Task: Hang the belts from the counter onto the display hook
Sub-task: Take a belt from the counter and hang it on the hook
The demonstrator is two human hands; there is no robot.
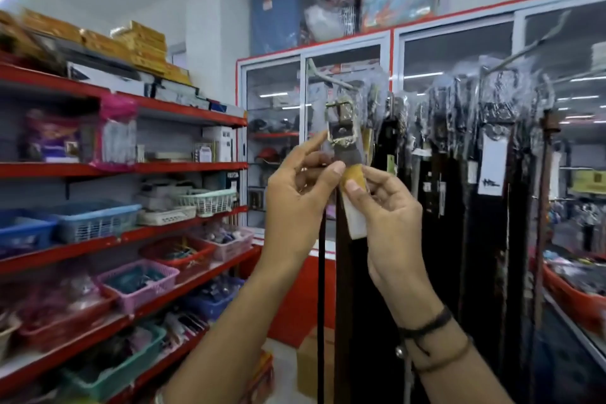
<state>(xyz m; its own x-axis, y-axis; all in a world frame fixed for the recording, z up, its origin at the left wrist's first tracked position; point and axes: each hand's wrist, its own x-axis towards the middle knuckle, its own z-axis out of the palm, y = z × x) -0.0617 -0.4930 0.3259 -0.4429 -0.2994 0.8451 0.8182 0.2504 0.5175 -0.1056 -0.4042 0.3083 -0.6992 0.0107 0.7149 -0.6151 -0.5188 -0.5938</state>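
Belt [342, 272] held up at chest height between both hands, its brass buckle [337, 123] at the top, just under the display hook [331, 77], and its dark strap hanging straight down out of view. Off to the left, red shelves [124, 170] carry plastic baskets [95, 220] of small goods. The left hand [300, 203] is curled, thumb and fingers pinched together on the strap just below the buckle. Right beside it, the right hand [390, 216] pinches the yellow-and-white tag [355, 193] on the belt, thumb pressed on its face, the other fingers bent behind; dark cords [426, 331] circle that wrist. Further right, a row of wrapped belts [459, 157] hangs close together in front of a glass cabinet [455, 52]
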